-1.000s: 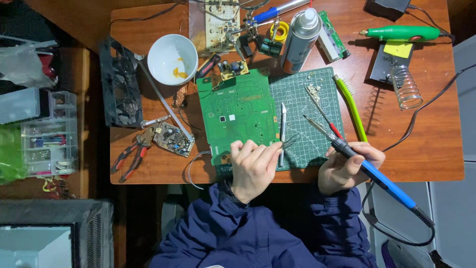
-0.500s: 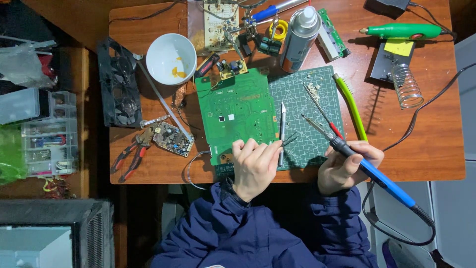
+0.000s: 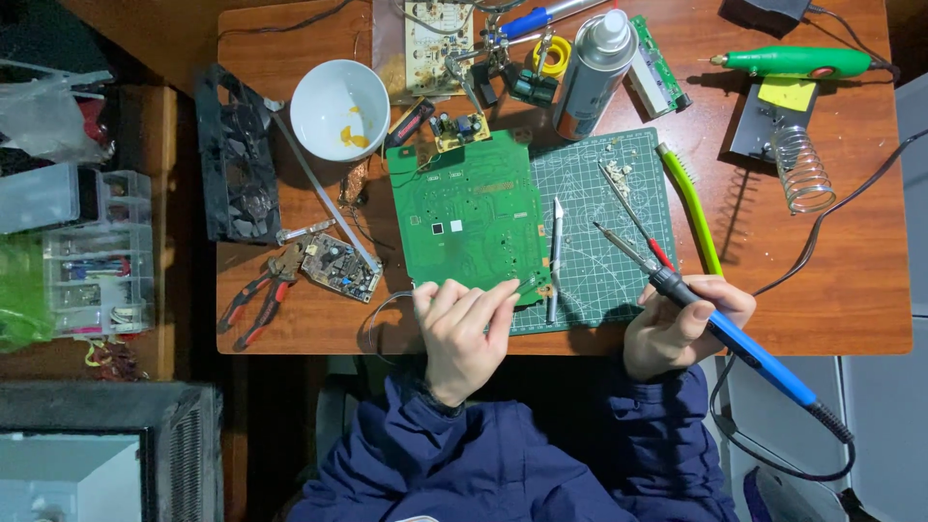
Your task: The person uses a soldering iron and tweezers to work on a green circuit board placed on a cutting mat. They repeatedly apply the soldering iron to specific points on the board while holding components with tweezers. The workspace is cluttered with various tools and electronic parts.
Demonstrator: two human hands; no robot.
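Observation:
A large green circuit board [image 3: 469, 213] lies partly on a green cutting mat [image 3: 604, 227] on the wooden table [image 3: 831, 290]. My left hand [image 3: 462, 324] rests at the board's near edge with fingers pinched on a thin strand of solder wire [image 3: 527, 282]. My right hand [image 3: 681, 324] grips a blue-handled soldering iron [image 3: 735, 336], tip pointing up-left over the mat. Silver tweezers [image 3: 555, 259] and a red-handled probe [image 3: 633, 215] lie on the mat between the hands.
A white bowl [image 3: 335, 108], a black fan frame [image 3: 235, 164], red pliers [image 3: 261, 295], a small circuit board [image 3: 338, 268], a spray can [image 3: 590, 70], a green rotary tool [image 3: 797, 62], an iron stand with coil [image 3: 797, 164], and clear parts boxes [image 3: 97, 256] at left.
Both hands hold nearly the same pose; the view has shifted slightly, and the iron's tip stays over the mat.

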